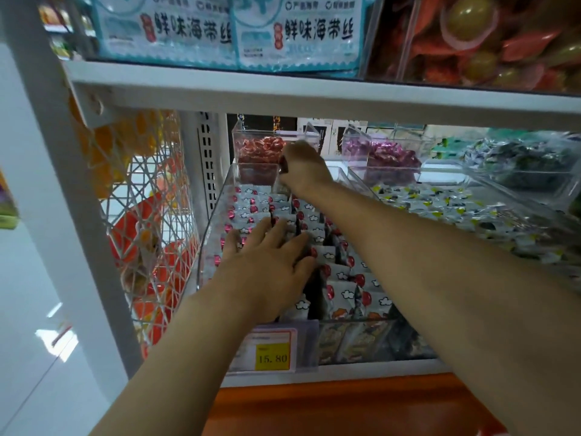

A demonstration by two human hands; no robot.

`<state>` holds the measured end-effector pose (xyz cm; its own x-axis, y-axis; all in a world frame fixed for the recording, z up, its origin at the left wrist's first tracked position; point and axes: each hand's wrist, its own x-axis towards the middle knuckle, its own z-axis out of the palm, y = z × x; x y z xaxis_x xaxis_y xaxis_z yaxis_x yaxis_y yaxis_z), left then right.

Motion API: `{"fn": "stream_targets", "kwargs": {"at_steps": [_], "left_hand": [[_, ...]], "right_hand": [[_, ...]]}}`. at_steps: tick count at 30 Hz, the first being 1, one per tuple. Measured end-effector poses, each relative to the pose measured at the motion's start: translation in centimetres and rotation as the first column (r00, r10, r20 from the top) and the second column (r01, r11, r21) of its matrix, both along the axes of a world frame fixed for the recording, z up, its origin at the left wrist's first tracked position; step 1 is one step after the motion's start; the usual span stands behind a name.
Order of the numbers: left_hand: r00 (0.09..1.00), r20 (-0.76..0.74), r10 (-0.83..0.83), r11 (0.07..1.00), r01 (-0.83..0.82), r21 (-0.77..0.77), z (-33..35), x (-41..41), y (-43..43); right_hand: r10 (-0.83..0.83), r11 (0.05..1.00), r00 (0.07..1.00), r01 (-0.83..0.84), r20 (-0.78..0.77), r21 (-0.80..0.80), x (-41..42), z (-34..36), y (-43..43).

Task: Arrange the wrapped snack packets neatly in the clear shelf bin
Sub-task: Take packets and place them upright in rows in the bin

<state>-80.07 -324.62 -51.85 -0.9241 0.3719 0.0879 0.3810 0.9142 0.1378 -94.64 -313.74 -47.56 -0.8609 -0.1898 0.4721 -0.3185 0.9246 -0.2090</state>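
Fingers (262,231) of left hand (267,265) spread on snack packets (339,275); right hand (303,169) pinches one at rear edge of bin (209,247).

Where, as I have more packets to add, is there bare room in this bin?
Only a dark gap between the two packet rows, right of the left hand. Packets crowd the clear bin elsewhere; the back, under the right hand, is unclear.
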Motion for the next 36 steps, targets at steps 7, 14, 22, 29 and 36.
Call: {"fn": "stream_targets", "kwargs": {"at_steps": [7,14,22,29,36], "left_hand": [[0.999,0.033,0.01,0.999,-0.009,-0.036,0.4,0.0,-0.4],[0.999,-0.038,0.031,0.998,-0.029,0.061,1.1,1.3,-0.5],[0.998,-0.062,0.006,1.0,-0.006,0.01,0.9,5.1,-0.2],[0.999,-0.049,0.023,0.999,-0.024,-0.034,-0.1,5.9,0.0],[0.997,-0.073,0.036,0.999,-0.033,0.039,-0.6,5.8,-0.1]], "right_hand": [[0.006,0.998,0.99,-0.016,0.144,0.064,0.5,-0.4,0.5],[0.122,0.932,0.989,-0.084,0.086,-0.353,8.4,2.7,3.9],[0.202,0.932,0.974,-0.16,0.099,-0.327,20.0,0.4,7.0],[0.118,0.978,0.989,-0.131,0.086,0.163,20.9,-1.2,6.4],[0.122,0.982,0.992,-0.122,0.004,0.146,20.8,-1.5,5.9]]}}
